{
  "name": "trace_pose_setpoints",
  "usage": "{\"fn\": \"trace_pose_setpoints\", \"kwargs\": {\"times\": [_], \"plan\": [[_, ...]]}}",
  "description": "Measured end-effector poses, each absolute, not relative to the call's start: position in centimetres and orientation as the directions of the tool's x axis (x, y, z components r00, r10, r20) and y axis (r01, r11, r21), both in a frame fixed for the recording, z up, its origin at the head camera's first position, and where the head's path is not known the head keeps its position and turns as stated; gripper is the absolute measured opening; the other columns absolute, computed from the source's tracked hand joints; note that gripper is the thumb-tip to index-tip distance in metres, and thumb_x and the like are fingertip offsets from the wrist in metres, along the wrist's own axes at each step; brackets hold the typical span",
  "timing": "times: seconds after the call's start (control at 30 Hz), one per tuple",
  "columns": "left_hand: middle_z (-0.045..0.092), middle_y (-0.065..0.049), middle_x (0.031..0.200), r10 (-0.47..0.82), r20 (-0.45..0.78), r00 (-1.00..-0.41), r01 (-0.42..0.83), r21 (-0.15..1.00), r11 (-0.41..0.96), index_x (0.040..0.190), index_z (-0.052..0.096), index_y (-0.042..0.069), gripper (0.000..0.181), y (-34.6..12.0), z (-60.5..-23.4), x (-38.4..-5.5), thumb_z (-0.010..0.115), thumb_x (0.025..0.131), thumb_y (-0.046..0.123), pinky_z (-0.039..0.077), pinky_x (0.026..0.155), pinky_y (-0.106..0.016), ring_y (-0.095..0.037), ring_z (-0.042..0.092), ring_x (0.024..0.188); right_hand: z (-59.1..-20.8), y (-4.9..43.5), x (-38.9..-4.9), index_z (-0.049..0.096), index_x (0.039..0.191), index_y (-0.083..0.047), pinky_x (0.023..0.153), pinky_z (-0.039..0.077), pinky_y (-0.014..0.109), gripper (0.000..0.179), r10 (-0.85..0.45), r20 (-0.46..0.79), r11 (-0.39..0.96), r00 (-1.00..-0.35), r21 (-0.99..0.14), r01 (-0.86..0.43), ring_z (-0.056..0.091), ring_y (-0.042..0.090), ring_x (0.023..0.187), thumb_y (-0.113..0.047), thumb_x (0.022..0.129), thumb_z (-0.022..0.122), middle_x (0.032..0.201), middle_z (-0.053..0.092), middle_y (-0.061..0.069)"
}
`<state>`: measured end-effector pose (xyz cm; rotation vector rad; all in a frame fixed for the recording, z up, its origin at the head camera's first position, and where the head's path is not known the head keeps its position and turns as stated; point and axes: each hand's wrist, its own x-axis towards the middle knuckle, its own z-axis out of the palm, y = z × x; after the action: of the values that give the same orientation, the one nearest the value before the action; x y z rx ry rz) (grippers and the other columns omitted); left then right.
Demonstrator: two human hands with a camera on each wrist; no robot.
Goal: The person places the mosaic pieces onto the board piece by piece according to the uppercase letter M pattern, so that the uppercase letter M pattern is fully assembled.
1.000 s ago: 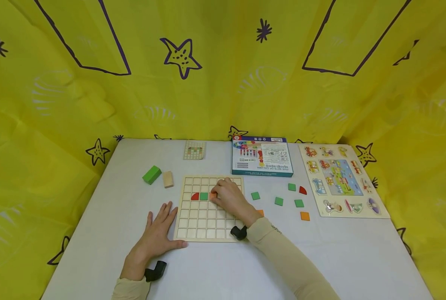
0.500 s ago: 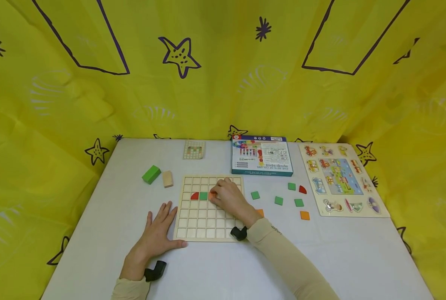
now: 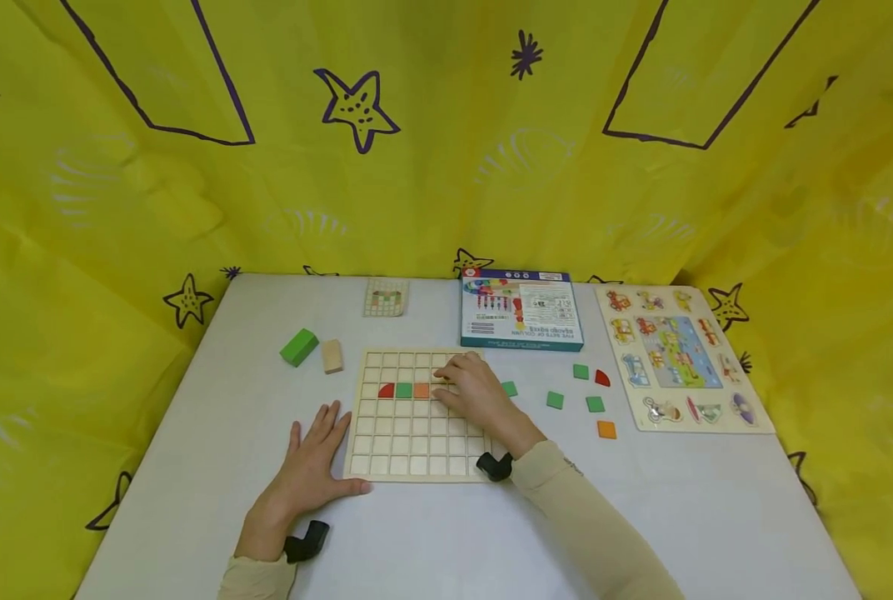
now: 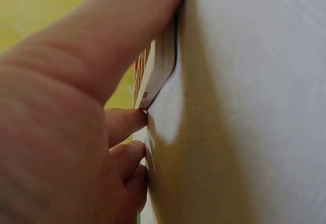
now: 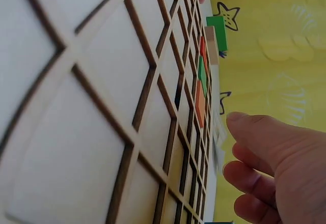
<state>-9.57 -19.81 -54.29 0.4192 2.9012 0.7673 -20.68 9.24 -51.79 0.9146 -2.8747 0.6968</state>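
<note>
A wooden grid board [image 3: 419,446] lies on the table in the head view. One of its rows holds a red quarter-circle tile [image 3: 386,391], a green square tile [image 3: 404,391] and an orange square tile [image 3: 421,391] side by side. My right hand [image 3: 480,398] hovers over the board just right of the orange tile. In the right wrist view, its thumb and loosely bent fingers [image 5: 249,178] hold nothing. My left hand [image 3: 307,467] rests spread at the board's lower left corner. Its thumb [image 4: 137,25] lies along the front edge, and a finger touches the board's side.
Several green tiles [image 3: 555,400], a red quarter-circle [image 3: 602,378] and an orange square [image 3: 606,430] lie right of the board. A picture puzzle [image 3: 626,421], a box [image 3: 521,308], a pattern card [image 3: 385,298], a green block [image 3: 299,347] and a plain wooden block [image 3: 331,357] surround it.
My right hand has let go of the orange square tile and moved slightly right, leaving the tile beside the green one. My left hand has stayed at the board's corner.
</note>
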Motion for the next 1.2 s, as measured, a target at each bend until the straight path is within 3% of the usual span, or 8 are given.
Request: {"fn": "trace_pose_setpoints", "kwargs": {"times": [0.37,0.63,1.2], "plan": [[0.019,-0.022,0.158,0.291,-0.032,-0.956,0.238,0.493,0.837,0.149,0.036,-0.003,0.117,-20.0,-54.3,-9.3,0.078,0.065,0.066,-0.001,0.109,-0.065,-0.04,0.011,0.145,-51.7,10.8,-20.3,0.073,0.111,-0.007,0.088,0.043,0.037,0.03,-0.496,0.187,0.728,-0.848,-0.442,-0.524,0.05,0.02,0.099,-0.027,0.09,0.073,0.107,0.065,0.003],[0.019,-0.021,0.158,0.292,-0.035,-0.956,0.238,0.492,0.837,0.149,0.035,-0.002,0.117,-19.8,-54.6,-9.3,0.079,0.064,0.066,-0.001,0.109,-0.065,-0.039,0.011,0.145,-51.6,12.6,-20.3,0.072,0.115,-0.008,0.088,0.042,0.035,0.032,-0.433,0.123,0.782,-0.893,-0.441,-0.44,0.049,0.02,0.099,-0.028,0.09,0.072,0.107,0.064,0.002],[0.019,-0.021,0.158,0.293,-0.024,-0.956,0.245,0.488,0.838,0.149,0.035,-0.003,0.117,-19.8,-54.2,-9.4,0.077,0.065,0.067,-0.001,0.109,-0.065,-0.039,0.011,0.145,-50.5,19.6,-20.6,0.072,0.113,-0.002,0.088,0.041,0.043,0.031,-0.35,0.175,0.805,-0.92,-0.446,-0.391,0.048,0.027,0.101,-0.023,0.091,0.071,0.11,0.065,0.009]]}}
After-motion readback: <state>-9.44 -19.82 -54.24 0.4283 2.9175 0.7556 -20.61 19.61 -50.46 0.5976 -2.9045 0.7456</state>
